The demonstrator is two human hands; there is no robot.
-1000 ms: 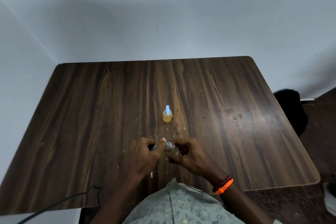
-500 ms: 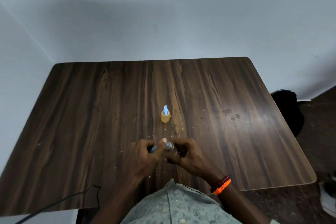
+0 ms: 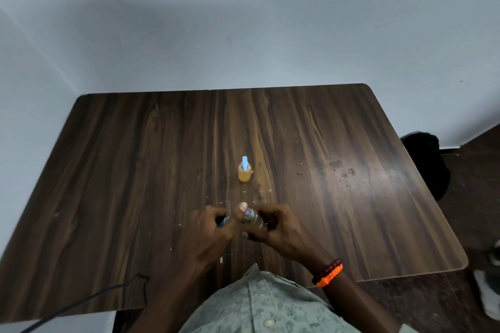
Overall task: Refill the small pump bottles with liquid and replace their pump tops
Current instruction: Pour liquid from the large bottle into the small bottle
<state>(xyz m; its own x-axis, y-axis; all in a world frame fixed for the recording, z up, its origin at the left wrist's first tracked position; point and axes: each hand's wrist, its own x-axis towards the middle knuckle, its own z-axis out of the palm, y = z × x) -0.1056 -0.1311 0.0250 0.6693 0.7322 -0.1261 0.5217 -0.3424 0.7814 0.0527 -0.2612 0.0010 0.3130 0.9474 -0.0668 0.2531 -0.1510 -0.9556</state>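
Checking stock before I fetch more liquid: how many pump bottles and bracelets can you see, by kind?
Pump bottles: 2, the amber bottle standing on the table, the clear bottle held in both hands
Bracelets: 2, dark red bracelet, orange bracelet
Total: 4

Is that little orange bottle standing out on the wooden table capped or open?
Capped. The small orange-filled bottle stands upright on the dark wooden table with its light blue pump top in place.

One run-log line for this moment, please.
left hand: grips blue pump top | right hand: grips small bottle | filled bottle: upright on table
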